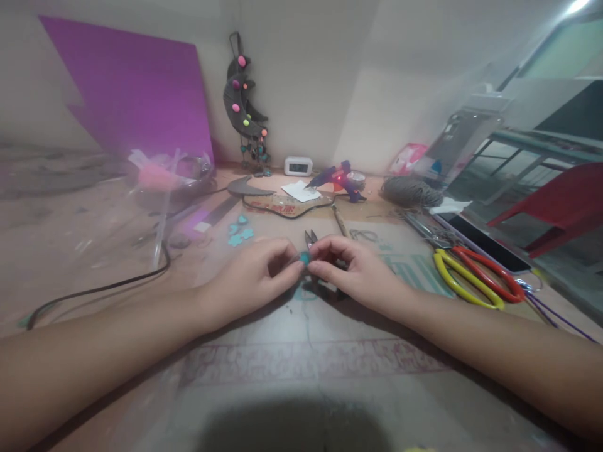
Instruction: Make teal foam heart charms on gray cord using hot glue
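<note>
Fingers of the left hand (257, 276) and the right hand (365, 273) meet tip to tip, low over the desk (264, 402). Thumb and forefinger on each side are pressed together, pinching the small teal piece (304, 258) between them. Piece sits right at the fingertips, mostly covered; its shape cannot be told. Remaining fingers curl in toward the palms.

Just beyond the fingertips, metal tips of a small cutting tool (309, 238) point away; the rest is hidden by the right hand. Left of the fingers and a little farther out: loose teal cutouts (241, 233), lying flat close to each other. Past these, a grey crescent (247, 188). Straight out from the fingers, white paper (300, 191), with a purple glue gun (340, 180), red light showing, partly over its right side. White digital clock (298, 166) behind the paper, near the wall.

Right of the fingers, well apart: a tool with yellow and red handles (466, 278), a phone (490, 242) beyond it, and grey yarn (411, 191) farther out. Far out and left of the fingers, a crescent hanging (245, 108) with coloured dots against the wall; left of that, a purple sheet (151, 88).
</note>
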The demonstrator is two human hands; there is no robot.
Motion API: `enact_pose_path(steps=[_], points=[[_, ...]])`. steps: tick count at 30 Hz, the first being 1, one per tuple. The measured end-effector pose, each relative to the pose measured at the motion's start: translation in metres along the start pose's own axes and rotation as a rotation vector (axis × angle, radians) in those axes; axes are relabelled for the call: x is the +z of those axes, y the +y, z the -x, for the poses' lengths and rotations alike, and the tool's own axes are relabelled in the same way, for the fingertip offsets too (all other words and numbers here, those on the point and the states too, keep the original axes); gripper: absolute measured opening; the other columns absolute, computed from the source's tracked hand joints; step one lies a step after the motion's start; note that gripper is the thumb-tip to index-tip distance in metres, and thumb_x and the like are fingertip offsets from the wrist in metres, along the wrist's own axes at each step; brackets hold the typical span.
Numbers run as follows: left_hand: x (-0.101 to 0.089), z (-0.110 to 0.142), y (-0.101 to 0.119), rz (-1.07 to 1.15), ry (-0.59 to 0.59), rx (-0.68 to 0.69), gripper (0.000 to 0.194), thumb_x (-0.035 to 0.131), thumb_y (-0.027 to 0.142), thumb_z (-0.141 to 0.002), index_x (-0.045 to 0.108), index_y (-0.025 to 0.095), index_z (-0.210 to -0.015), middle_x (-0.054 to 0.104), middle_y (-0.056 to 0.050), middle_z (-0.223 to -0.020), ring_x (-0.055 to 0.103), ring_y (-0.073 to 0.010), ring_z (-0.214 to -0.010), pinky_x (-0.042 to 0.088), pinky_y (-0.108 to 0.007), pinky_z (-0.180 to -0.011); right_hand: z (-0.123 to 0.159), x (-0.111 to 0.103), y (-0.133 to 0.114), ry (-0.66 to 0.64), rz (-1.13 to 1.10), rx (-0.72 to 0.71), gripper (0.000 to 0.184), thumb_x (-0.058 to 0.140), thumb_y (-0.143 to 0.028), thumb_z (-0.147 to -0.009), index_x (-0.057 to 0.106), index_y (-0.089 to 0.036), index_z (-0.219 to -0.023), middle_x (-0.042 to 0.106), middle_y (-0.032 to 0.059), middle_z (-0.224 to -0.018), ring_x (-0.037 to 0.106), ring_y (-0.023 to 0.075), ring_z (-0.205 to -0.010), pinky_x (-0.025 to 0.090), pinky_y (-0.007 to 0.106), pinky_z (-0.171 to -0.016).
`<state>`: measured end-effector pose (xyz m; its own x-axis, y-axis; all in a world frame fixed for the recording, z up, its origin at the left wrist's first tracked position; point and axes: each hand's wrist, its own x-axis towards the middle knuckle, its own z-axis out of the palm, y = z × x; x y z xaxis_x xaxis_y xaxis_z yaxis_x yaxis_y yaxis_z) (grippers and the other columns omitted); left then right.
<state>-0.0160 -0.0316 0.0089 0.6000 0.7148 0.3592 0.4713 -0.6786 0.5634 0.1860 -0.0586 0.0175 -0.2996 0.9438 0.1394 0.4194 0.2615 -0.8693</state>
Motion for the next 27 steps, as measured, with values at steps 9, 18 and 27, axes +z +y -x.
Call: enact_pose_path(steps=[9, 18, 27], points=[[0.0018, 0.0013, 0.0019, -0.091, 0.025, 0.043, 0.021, 0.051, 0.027, -0.090, 0.054, 0.017, -0.071, 0.056, 0.001, -0.066, 0.050, -0.0134, -0.064, 0.036, -0.027, -0.060, 0.0007, 0.0029, 0.0006, -0.021, -0.028, -0.020, 0.007, 0.060, -0.024, -0.085, 0.057, -0.018, -0.085, 0.060, -0.0025, -0.076, 0.054, 0.0096, -0.067, 0.043, 0.023, -0.060], [0.0017, 0.0014, 0.0016, -0.101, 0.022, 0.068, 0.020, 0.053, 0.025, -0.089, 0.054, 0.017, -0.070, 0.054, 0.001, -0.065, 0.049, -0.0138, -0.064, 0.037, -0.027, -0.061, 0.0007, 0.0041, 0.0006, -0.022, -0.066, 0.017, 0.005, 0.057, -0.022, -0.084, 0.055, -0.018, -0.082, 0.054, -0.0053, -0.068, 0.049, 0.0069, -0.055, 0.040, 0.021, -0.052], [0.0011, 0.0018, 0.0016, -0.089, 0.017, 0.065, 0.022, 0.051, 0.027, -0.090, 0.054, 0.017, -0.071, 0.056, 0.001, -0.066, 0.051, -0.0132, -0.063, 0.037, -0.027, -0.060, 0.0014, 0.0030, 0.0008, -0.070, -0.201, 0.113, 0.009, 0.058, -0.027, -0.085, 0.055, -0.019, -0.084, 0.054, -0.0049, -0.065, 0.050, 0.0084, -0.053, 0.040, 0.020, -0.045]])
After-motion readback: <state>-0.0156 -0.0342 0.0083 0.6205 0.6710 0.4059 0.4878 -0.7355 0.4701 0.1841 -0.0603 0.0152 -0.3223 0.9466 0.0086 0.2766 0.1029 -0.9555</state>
